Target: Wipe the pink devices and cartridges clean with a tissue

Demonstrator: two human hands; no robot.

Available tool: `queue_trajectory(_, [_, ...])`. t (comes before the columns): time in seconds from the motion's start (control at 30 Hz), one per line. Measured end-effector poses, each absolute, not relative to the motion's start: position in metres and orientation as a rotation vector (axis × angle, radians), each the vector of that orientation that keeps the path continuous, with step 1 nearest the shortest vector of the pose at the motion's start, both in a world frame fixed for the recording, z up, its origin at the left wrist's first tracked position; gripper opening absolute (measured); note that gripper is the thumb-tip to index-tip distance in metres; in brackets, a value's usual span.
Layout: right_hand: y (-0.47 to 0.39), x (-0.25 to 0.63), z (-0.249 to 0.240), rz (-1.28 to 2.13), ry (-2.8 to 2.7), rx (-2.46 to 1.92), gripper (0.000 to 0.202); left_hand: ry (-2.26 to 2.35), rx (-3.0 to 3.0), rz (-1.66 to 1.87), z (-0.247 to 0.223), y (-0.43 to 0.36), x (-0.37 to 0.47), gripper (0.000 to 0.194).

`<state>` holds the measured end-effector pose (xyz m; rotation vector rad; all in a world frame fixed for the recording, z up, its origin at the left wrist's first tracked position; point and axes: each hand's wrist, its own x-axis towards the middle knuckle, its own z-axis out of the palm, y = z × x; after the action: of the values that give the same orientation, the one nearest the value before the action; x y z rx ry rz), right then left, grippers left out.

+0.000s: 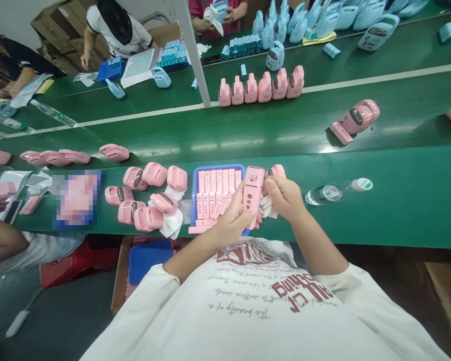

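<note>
In my left hand (231,220) is a flat pink rectangular piece (252,193) with a small printed picture near its top and dark oval marks below. The fingers wrap around its lower part. My right hand (286,196) is closed in a pinch beside its upper right edge; what sits between those fingertips is hidden. Under and behind my hands stands a blue tray (194,188) with rows of similar pink bars (211,203). A rounded pink housing (277,171) shows partly behind my right hand, with white tissue (267,206) below it.
Several pink housings (148,218) and crumpled tissues (171,223) lie left of the tray. A clear bottle (328,193) rests on its side at right. Across the green belt (165,133) stand a row of pink housings (265,87), a white post (193,50) and people at work.
</note>
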<state>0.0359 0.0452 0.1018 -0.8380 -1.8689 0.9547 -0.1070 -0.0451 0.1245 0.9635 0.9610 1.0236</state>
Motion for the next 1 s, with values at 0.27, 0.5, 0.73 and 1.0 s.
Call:
queue_trajectory(0.27, [0.051, 0.089, 0.085, 1.138, -2.001, -1.064, 0.033, 0.755, 0.727, 1.151, 0.123, -0.044, -0.111, 0.062])
queue_trajectory(0.5, [0.050, 0.125, 0.028, 1.037, -2.583, -1.860, 0.054, 0.726, 0.567, 1.243, 0.129, -0.034, -0.111, 0.040])
queue_trajectory(0.73, [0.036, 0.099, -0.021, 1.084, -2.183, -1.742, 0.015, 0.800, 0.386, 1.177, 0.127, -0.025, -0.116, 0.042])
queue_trajectory(1.0, [0.071, 0.088, -0.002, 1.282, -1.917, -1.668, 0.029, 0.982, 0.379, 1.193, 0.082, -0.013, -0.141, 0.033])
